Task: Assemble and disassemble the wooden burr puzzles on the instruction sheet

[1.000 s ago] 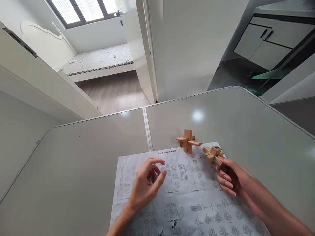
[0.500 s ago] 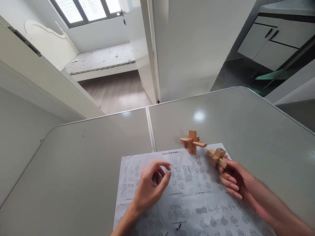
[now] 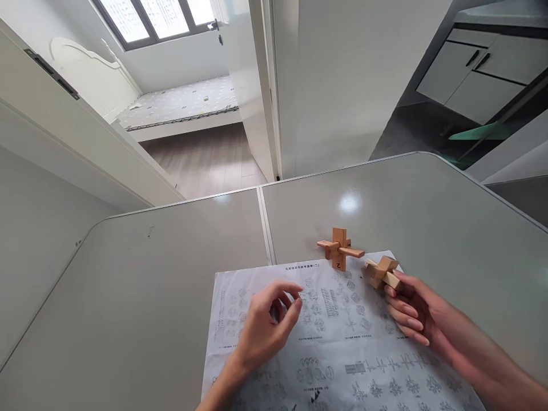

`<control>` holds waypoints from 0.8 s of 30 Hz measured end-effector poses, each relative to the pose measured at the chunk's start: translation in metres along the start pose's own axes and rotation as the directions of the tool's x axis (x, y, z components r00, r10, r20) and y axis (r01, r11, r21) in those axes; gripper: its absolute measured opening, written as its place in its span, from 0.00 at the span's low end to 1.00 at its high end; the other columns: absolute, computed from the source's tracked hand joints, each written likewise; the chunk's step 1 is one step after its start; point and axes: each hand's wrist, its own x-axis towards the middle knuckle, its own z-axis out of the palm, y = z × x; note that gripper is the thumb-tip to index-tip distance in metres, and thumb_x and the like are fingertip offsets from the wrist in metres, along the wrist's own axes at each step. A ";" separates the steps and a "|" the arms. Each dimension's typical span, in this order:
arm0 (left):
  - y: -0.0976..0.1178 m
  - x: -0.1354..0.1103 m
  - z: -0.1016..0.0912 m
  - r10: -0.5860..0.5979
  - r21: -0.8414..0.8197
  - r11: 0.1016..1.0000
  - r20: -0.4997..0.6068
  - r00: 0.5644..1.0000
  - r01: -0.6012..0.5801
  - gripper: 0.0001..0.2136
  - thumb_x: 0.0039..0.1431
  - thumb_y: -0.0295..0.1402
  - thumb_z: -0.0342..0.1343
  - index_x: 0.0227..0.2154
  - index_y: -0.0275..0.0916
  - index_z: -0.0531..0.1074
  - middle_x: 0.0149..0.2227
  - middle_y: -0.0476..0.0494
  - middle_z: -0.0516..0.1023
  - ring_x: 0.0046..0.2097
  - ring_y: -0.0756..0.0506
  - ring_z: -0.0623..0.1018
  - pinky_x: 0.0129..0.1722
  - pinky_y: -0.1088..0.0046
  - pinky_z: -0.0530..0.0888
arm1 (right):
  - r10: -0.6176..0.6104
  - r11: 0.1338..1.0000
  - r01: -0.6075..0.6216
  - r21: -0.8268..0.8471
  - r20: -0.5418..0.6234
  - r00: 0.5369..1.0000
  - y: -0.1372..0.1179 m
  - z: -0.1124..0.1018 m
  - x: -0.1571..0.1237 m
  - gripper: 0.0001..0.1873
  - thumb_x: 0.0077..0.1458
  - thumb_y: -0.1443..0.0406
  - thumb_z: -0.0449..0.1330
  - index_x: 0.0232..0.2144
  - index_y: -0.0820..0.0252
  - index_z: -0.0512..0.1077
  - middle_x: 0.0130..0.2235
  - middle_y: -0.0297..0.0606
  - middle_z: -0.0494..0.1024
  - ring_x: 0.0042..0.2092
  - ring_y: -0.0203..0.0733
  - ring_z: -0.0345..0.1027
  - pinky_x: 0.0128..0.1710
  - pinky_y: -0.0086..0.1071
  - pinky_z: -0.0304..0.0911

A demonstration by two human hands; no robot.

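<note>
Wooden burr puzzle (image 3: 382, 273), partly interlocked, clamped in the right hand (image 3: 413, 311) over the diagram sheet's (image 3: 342, 354) far right corner; joined wooden cross (image 3: 339, 249) stands just beyond; left hand (image 3: 265, 331) loosely curled, empty.

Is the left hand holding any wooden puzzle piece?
No, the left hand hovers empty over the printed sheet; only the right hand grips wooden pieces.

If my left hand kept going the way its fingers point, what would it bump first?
Probably the wooden cross puzzle standing at the far edge of the paper sheet. The left hand points forward-right at it, though depth is unclear. The right hand holds a wooden piece off that line.
</note>
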 end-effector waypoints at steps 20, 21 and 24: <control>-0.003 0.000 0.001 0.004 0.038 0.999 0.001 1.000 -0.004 0.07 0.69 0.36 0.57 0.43 0.42 0.78 0.29 0.49 0.77 0.28 0.51 0.72 0.27 0.77 0.69 | -0.263 0.827 0.294 -0.480 0.131 0.956 0.064 0.020 -0.033 0.31 0.65 0.38 0.57 0.25 0.55 0.63 0.21 0.28 0.63 0.24 0.35 0.55 0.27 0.29 0.59; -0.003 0.000 0.001 0.005 0.039 0.999 0.001 1.000 -0.005 0.07 0.69 0.36 0.57 0.43 0.42 0.78 0.29 0.49 0.77 0.28 0.51 0.72 0.27 0.77 0.69 | -0.294 0.781 0.319 -0.536 0.135 0.946 0.071 0.021 -0.034 0.31 0.66 0.38 0.56 0.25 0.55 0.63 0.21 0.28 0.62 0.25 0.36 0.55 0.27 0.30 0.58; -0.002 0.001 0.002 0.004 0.046 0.999 -0.001 1.000 -0.004 0.07 0.69 0.35 0.57 0.43 0.41 0.78 0.29 0.49 0.77 0.28 0.51 0.73 0.27 0.76 0.70 | -0.420 0.630 0.414 -0.657 0.160 0.893 0.088 0.022 -0.036 0.29 0.69 0.41 0.54 0.25 0.54 0.66 0.23 0.29 0.61 0.26 0.38 0.54 0.26 0.30 0.55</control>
